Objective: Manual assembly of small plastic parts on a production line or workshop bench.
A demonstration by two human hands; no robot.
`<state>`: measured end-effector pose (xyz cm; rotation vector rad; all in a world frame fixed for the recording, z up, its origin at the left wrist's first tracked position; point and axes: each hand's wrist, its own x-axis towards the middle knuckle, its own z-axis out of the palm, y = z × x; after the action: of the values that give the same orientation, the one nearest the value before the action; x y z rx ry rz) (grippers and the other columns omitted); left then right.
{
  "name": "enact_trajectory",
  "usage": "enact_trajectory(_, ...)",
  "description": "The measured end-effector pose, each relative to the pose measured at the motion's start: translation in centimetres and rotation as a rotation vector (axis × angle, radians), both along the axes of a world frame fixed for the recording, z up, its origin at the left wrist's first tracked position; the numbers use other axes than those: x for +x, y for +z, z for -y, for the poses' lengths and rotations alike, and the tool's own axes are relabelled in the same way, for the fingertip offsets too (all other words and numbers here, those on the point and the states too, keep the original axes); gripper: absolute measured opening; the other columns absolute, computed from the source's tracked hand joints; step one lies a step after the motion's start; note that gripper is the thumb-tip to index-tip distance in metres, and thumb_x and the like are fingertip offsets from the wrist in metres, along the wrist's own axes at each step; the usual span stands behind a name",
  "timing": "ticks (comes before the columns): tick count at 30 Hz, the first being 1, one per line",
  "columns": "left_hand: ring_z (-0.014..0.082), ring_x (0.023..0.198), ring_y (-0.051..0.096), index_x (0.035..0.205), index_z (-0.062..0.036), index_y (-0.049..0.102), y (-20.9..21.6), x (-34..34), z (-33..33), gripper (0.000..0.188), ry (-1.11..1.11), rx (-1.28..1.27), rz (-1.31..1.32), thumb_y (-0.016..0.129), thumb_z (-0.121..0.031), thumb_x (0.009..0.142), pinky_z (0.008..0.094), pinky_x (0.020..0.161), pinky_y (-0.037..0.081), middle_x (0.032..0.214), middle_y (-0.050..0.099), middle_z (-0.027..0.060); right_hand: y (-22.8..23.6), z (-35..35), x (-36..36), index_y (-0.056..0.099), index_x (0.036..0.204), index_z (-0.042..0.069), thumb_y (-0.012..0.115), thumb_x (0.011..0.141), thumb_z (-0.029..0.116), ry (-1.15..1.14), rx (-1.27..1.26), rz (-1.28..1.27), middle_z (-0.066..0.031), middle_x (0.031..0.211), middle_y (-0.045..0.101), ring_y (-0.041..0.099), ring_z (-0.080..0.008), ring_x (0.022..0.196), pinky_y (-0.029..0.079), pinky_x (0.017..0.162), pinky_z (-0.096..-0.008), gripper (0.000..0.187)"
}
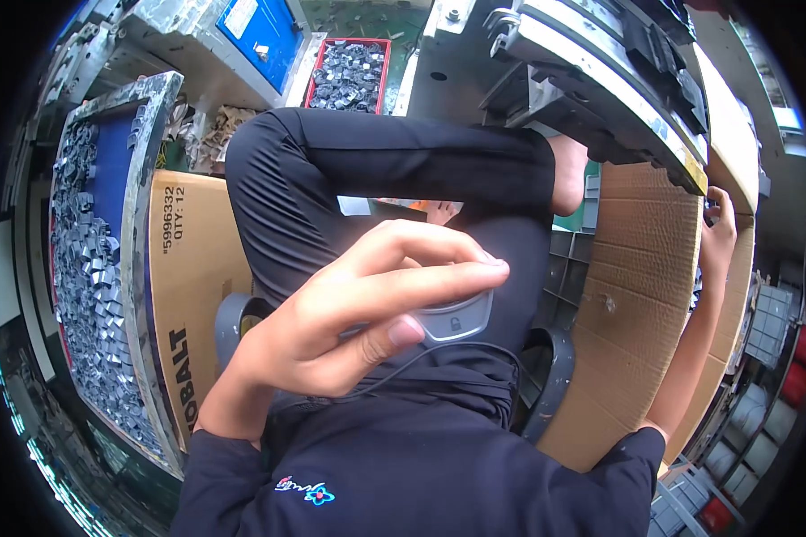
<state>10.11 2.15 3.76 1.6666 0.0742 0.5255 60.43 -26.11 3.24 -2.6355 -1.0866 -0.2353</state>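
Note:
My left hand [358, 304] is over my lap in the middle, fingers loosely bent and thumb apart from them. Behind it shows a grey rounded device [456, 320] with a lock symbol, overlapped by the fingers. A thin dark cable [403, 365] runs beside this device. I see no object clearly gripped in that hand. On the far right, my right hand [718, 234] is at the inner side of an open cardboard box [640, 295], below the machine's edge. One bent finger shows; the others are mostly hidden, and so is anything they touch.
Metal machine parts [600, 80] overhang the upper right. At left, a metal-rimmed tray [143, 116] holds many small metal pieces, beside a closed cardboard carton [197, 233]. A red bin [388, 76] of similar pieces stands ahead, near a blue panel [268, 45]. Chair arms [555, 376] flank me.

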Motion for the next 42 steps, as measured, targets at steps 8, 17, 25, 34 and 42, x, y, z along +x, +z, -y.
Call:
enact_trajectory(8,0.0363,0.122,0.069,0.137,0.0114,0.073,0.1,-0.1,0.4,0.070,-0.011,-0.047,-0.023,0.055,-0.052,0.115,0.0467,0.107,0.054,0.130,0.071,0.0256,-0.4,0.4,0.4,0.069,0.132,0.007,0.083,0.098,0.029,-0.030,0.016,-0.020,-0.0076,0.128,0.073,0.069,-0.0242,0.109,0.055,0.099,-0.0395,0.043)
enact_trajectory(17,0.0359,0.119,0.069,0.137,0.0131,0.073,0.0,0.0,0.8,0.070,-0.035,-0.070,-0.037,0.053,-0.051,0.116,0.0459,0.105,0.054,0.130,0.072,0.0263,-0.6,0.8,-0.3,0.068,0.130,0.007,0.077,0.105,0.022,-0.023,0.060,-0.083,-0.0086,0.123,0.075,0.074,-0.0262,0.117,0.057,0.099,-0.0392,0.031)
enact_trajectory(25,0.0375,0.120,0.070,0.136,0.0127,0.072,-0.1,-0.2,1.0,0.067,-0.046,-0.087,-0.016,0.050,-0.048,0.118,0.0470,0.105,0.055,0.130,0.071,0.0275,-0.8,1.4,0.9,0.065,0.135,0.010,0.066,0.112,0.012,-0.090,0.173,-0.092,-0.0095,0.125,0.077,0.077,-0.0212,0.109,0.058,0.092,-0.0357,0.024)
enact_trajectory(34,0.0385,0.119,0.071,0.135,0.0136,0.072,-0.2,-0.3,0.9,0.065,-0.055,-0.100,0.013,0.047,-0.045,0.120,0.0474,0.104,0.056,0.130,0.071,0.0293,-0.2,0.9,0.3,0.074,0.132,0.010,0.076,0.109,0.017,-0.032,0.255,-0.096,-0.0045,0.124,0.077,0.071,-0.0108,0.093,0.055,0.079,-0.0273,0.025)
enact_trajectory(42,0.0362,0.120,0.070,0.135,0.0137,0.073,0.0,-0.6,0.8,0.068,-0.075,-0.104,-0.018,0.046,-0.047,0.120,0.0451,0.104,0.055,0.131,0.071,0.0280,0.4,0.0,-0.9,0.081,0.127,0.010,0.079,0.106,0.017,0.047,0.190,0.153,-0.0025,0.123,0.077,0.072,-0.0116,0.095,0.058,0.083,-0.0293,0.022)
